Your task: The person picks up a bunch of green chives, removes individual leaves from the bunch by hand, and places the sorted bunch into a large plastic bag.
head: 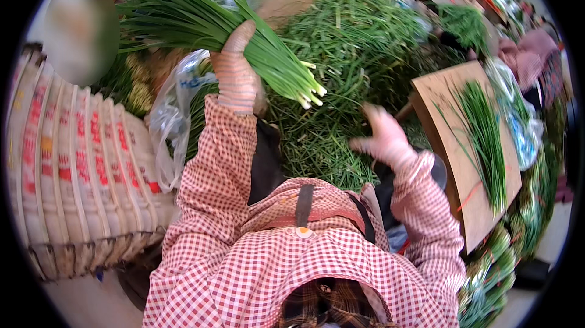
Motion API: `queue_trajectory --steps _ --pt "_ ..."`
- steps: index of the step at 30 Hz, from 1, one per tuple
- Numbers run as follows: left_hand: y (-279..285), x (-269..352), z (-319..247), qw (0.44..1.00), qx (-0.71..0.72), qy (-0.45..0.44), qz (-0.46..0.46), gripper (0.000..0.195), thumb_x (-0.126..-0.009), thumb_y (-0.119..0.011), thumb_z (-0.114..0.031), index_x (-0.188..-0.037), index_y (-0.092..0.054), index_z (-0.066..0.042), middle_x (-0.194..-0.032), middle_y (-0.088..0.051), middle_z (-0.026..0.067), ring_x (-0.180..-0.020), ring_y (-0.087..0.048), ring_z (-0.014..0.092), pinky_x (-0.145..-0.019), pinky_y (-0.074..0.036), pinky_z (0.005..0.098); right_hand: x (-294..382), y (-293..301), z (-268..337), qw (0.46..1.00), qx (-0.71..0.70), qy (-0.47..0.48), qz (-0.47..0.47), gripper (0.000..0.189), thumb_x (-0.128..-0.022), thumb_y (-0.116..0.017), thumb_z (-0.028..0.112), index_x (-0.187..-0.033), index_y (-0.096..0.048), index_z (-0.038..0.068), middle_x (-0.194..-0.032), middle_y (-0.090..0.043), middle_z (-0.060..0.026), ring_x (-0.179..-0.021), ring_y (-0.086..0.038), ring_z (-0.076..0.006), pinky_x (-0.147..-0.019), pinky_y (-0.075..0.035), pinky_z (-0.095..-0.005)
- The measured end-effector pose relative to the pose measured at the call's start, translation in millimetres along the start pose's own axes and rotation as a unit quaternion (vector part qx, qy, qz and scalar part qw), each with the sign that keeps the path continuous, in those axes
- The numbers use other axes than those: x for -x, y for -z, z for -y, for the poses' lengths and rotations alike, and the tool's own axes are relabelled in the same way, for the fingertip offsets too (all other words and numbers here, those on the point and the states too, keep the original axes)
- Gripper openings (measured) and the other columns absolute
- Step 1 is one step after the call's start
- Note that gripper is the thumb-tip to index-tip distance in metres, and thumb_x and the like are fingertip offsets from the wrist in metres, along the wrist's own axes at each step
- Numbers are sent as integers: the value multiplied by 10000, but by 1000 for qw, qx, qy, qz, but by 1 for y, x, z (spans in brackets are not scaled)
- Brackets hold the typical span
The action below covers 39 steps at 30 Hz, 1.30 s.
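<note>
My left hand point(235, 70), in a striped glove, grips a thick bunch of green garlic chives point(256, 54). The pale cut ends point down to the right, and the long leaves fan out to the upper left. To the right, my gloved right hand point(386, 138) is blurred, its fingers spread with nothing in them. It hovers over a large heap of loose green leaves and trimmings point(327, 140) in front of my body. A smaller bunch of chives point(482, 140) lies on a wooden board point(452, 113) at my right.
A ribbed, woven sack point(87, 168) with red printing stands at my left, beside a clear plastic bag point(171, 118). Tied bundles of greens point(486, 277) lie at the lower right. A plastic bag point(521, 122) rests behind the board. Another person's pink checked sleeve point(525, 58) shows at the far right.
</note>
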<state>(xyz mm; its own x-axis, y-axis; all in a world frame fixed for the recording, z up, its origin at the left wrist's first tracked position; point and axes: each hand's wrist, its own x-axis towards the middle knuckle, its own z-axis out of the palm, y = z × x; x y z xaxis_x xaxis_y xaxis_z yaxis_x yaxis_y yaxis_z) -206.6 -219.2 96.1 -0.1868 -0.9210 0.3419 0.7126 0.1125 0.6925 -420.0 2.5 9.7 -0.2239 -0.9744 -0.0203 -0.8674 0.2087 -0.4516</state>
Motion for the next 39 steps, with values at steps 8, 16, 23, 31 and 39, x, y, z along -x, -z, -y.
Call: queue_trajectory --steps 8,16,23,31,39 --pt "-135 73 70 989 -19 93 115 490 -713 -813 -67 -1149 -594 -31 -1046 -652 51 -912 -623 150 -829 -523 320 -13 76 37 973 -150 50 -171 1063 -569 -880 301 -1404 -309 -27 -1168 -589 -281 -1130 -563 -418 -952 -470 -414" --pt "-277 93 146 920 -113 107 359 538 -651 -855 -129 -1111 -602 -15 -1010 -688 62 -900 -647 163 -808 -535 326 15 128 -110 883 -297 51 -361 954 -589 -891 239 -1357 -387 -19 -1239 -568 -202 -1140 -574 -286 -980 -466 -374" --pt "-325 112 277 921 -15 274 275 821 -608 -846 -23 -1329 -454 -43 -1173 -623 96 -1034 -605 233 -910 -511 362 12 85 -231 867 -326 -109 -361 1039 -577 -874 258 -1416 -316 9 -1307 -528 -229 -1212 -526 -357 -1056 -400 -381" --pt "-275 43 248 894 8 417 162 520 -716 -789 -56 -1168 -534 -36 -1024 -616 87 -899 -618 232 -791 -533 384 -28 172 -152 923 -369 -106 -39 612 -674 -823 247 -1147 -566 -44 -981 -678 -164 -901 -658 -233 -813 -521 -359" --pt "-155 72 183 884 8 454 109 337 -840 -708 -187 -1090 -594 7 -1029 -650 143 -905 -646 279 -855 -543 423 -33 85 -96 710 -665 -91 214 409 -721 -801 158 -1063 -656 -14 -949 -697 -121 -810 -668 -193 -766 -544 -330"
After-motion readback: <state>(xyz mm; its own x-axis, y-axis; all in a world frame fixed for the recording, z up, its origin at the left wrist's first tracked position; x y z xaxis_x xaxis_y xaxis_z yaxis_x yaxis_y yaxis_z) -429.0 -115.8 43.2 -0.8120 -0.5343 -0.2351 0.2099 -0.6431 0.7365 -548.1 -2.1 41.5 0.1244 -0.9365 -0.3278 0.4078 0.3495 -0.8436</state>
